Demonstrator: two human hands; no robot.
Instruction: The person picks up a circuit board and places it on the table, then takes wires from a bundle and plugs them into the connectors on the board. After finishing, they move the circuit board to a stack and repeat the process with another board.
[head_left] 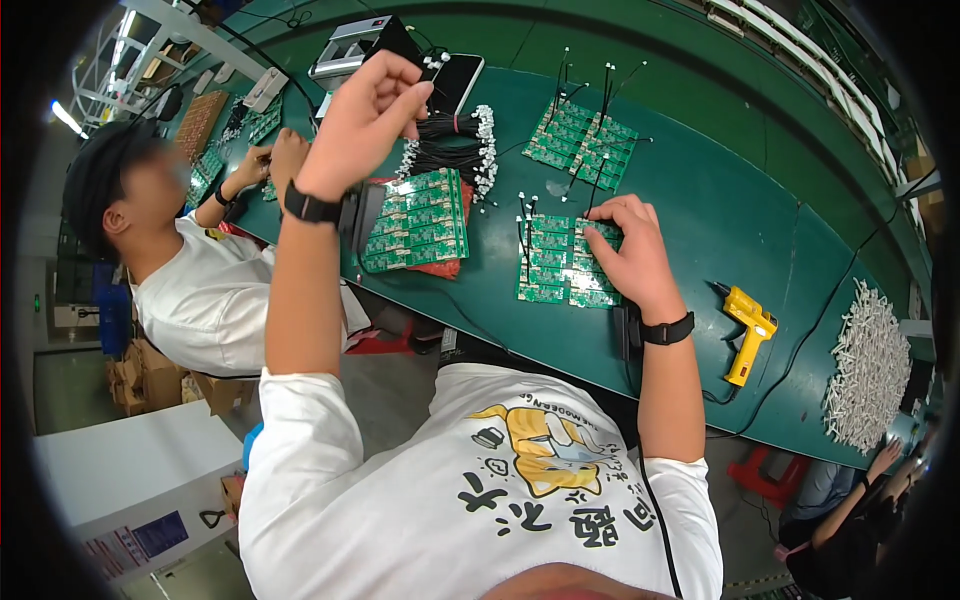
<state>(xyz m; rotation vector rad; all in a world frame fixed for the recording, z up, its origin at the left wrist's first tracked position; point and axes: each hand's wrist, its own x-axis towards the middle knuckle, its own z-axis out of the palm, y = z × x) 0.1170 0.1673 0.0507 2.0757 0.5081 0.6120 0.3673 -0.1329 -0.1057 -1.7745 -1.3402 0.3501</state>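
Observation:
My left hand (370, 122) is raised over the bundle of black cables (448, 140) with white connectors. Its thumb and forefinger are pressed together; whatever they hold is too small to make out. At the middle of the bench, my right hand (636, 252) rests at a green circuit board panel (545, 262), fingertips closed at the foot of an upright black cable (599, 182). More black cables stand at this panel's left edge. A stack of green circuit board panels (418, 222) lies on red sheeting (436, 268) below my left hand.
Beyond my right hand lies another panel (578, 142) with upright cables. A yellow glue gun (748, 335) lies to the right, its cord trailing. At far right is a pile of white pieces (868, 370). A co-worker (200, 290) sits close on the left. A grey device (350, 48) stands behind.

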